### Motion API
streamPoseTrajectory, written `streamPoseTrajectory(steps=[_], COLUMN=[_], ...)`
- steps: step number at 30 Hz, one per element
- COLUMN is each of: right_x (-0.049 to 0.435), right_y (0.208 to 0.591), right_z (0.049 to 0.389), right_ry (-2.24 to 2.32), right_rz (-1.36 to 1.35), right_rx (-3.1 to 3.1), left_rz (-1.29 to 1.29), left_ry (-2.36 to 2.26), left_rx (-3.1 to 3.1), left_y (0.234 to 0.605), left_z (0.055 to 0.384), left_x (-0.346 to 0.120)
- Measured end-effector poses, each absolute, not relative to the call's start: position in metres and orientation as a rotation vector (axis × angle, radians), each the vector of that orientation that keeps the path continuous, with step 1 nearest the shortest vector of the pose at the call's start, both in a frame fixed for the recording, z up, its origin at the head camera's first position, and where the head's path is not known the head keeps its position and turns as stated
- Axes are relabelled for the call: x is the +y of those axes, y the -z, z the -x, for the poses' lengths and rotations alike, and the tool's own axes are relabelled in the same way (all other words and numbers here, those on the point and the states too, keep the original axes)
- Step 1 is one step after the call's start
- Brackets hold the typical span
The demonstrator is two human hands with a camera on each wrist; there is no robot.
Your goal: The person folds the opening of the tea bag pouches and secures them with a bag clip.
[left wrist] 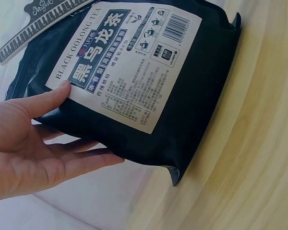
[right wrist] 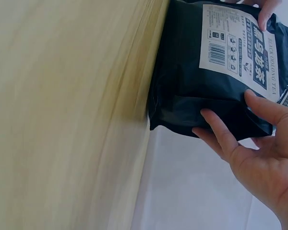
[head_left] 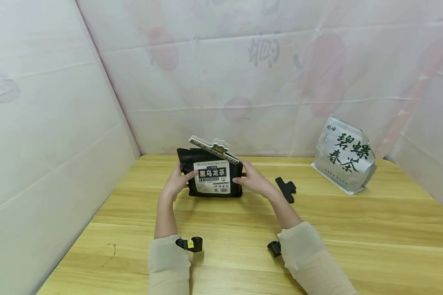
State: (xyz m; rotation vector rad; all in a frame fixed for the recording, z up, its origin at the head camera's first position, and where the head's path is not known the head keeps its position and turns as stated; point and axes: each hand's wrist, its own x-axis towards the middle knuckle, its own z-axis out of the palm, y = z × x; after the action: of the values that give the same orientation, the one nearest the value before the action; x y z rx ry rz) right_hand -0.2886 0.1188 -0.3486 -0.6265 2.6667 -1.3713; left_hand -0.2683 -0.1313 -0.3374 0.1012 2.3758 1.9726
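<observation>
A black bag of oolong tea (head_left: 203, 191) with a white label stands upright near the table's back edge. A white clip with a piano-key strip (head_left: 214, 148) slants across its top, lower at the right. My left hand (head_left: 175, 182) grips the bag's left side, thumb on the label's edge and fingers behind, as the left wrist view also shows. At the opposite side my right hand (head_left: 256, 180) holds the bag, its thumb on the front; in the right wrist view its fingers (right wrist: 221, 129) lie along the bag's side.
To the right of the bag a black clip (head_left: 287, 190) lies on the wooden table (head_left: 229, 229). Farther right stands a white tea bag (head_left: 345, 157) with green lettering, leaning a little. Printed cloth walls (head_left: 221, 82) rise behind the table and at its sides.
</observation>
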Motion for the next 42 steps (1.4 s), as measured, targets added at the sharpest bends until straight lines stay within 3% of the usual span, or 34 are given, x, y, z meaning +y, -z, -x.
streamPoseTrajectory(steps=[19, 42], right_x=[0.094, 0.098], right_y=[0.353, 0.343], right_z=[0.29, 0.285], right_ry=[1.471, 1.311], right_rz=[0.785, 0.641], right_rx=[2.663, 2.673], left_rz=[-0.059, -0.003], left_ry=[-1.963, -1.857], left_rx=[2.425, 2.59], left_y=[0.338, 0.329], left_z=[0.264, 0.259], left_x=[-0.147, -0.153])
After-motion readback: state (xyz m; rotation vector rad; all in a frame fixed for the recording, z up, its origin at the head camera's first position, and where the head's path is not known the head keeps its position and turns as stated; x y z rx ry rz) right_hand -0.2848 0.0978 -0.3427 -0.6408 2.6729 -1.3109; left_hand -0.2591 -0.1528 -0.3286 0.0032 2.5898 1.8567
